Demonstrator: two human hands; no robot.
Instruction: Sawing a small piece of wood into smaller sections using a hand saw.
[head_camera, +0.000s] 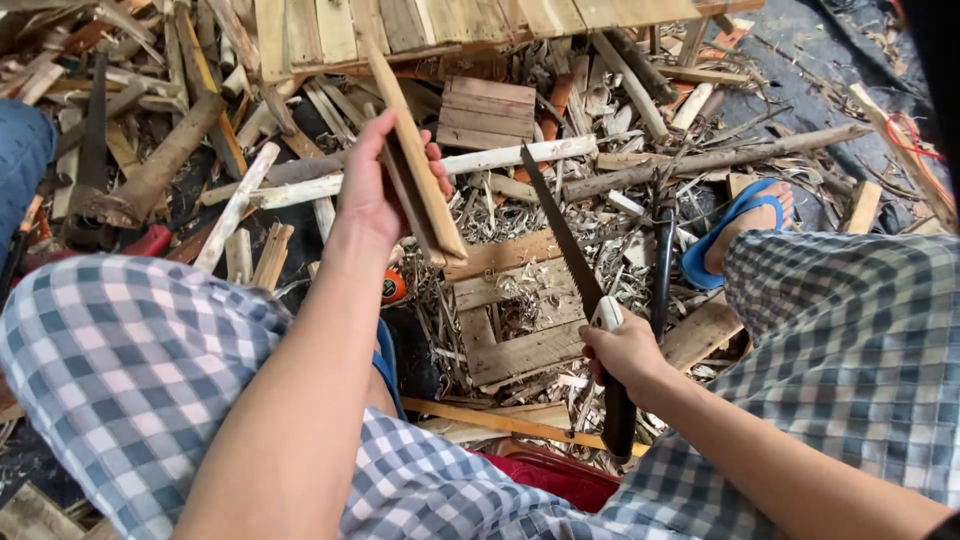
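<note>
Down over checked-trousered knees, the left hand (372, 185) has its grip wrapped around a pale wooden slat (415, 150), holding it slanted above the floor, its lower end near a small slatted wooden frame (515, 320). Meanwhile the right hand (625, 350) clenches the black handle of a hand saw (560, 235), whose toothed blade points up and away, just beside the slat without touching it. Scrap sticks and shavings (480, 215) litter the floor; a foot in a blue sandal (745, 225) rests to the right.
</note>
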